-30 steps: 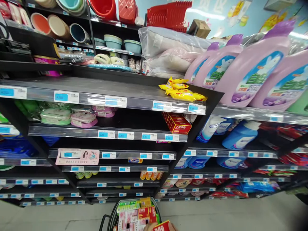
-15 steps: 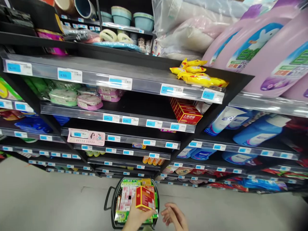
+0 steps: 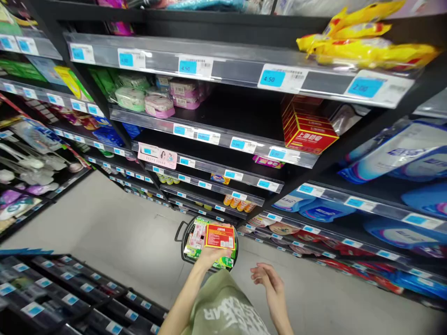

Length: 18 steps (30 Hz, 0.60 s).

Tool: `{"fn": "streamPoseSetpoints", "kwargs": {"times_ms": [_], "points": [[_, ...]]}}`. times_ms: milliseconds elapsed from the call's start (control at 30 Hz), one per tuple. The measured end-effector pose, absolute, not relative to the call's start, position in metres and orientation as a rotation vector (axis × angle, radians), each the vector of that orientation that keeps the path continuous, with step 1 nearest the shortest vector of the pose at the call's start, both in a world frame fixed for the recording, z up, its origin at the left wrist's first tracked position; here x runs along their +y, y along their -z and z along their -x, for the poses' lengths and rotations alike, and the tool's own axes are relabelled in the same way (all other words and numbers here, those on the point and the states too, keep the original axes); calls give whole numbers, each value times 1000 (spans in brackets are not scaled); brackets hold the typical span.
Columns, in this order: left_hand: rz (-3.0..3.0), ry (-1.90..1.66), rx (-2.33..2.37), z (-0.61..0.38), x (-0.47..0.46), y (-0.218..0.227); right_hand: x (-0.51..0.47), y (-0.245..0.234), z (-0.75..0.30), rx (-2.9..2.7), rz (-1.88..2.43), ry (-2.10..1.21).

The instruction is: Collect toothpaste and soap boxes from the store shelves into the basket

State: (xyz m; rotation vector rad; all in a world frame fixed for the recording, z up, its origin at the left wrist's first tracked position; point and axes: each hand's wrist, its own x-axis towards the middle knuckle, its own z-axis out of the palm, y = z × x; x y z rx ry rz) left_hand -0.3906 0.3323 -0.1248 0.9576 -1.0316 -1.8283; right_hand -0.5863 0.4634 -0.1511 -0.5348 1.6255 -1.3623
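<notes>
My left hand (image 3: pixel 212 255) grips a red and yellow box (image 3: pixel 220 236) and holds it flat just above a black shopping basket (image 3: pixel 184 231) on the floor. The basket holds several green, pink and red packs. My right hand (image 3: pixel 268 278) hovers empty to the right of the basket, fingers loosely spread. A stack of the same red boxes (image 3: pixel 307 130) sits on the second shelf at upper right.
Black shelving with blue price tags (image 3: pixel 272 78) fills the view ahead. Yellow packets (image 3: pixel 363 42) lie on the top shelf, blue pouches (image 3: pixel 394 158) to the right. Another low shelf (image 3: pixel 52 293) stands at lower left. Grey floor (image 3: pixel 122 232) runs between.
The view has tilted down and left. My left hand has lowered the red box and turned it flat over the basket. My right hand stays open beside it.
</notes>
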Motion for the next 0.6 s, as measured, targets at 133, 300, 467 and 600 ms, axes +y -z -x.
{"fn": "streamPoseSetpoints", "kwargs": {"times_ms": [133,300,467,600], "points": [[-1071,1726,-1296,410,348,121,478,145,601,1562,569,1358],[-982,1189,-2106,439,369,105,493,135,613,1376,624,1368],[-894,982,-2512,470,397,110,513,129,629,1485,709,1312],[-881,1176,-2389,491,416,111,536,128,649,1534,573,1419]]}}
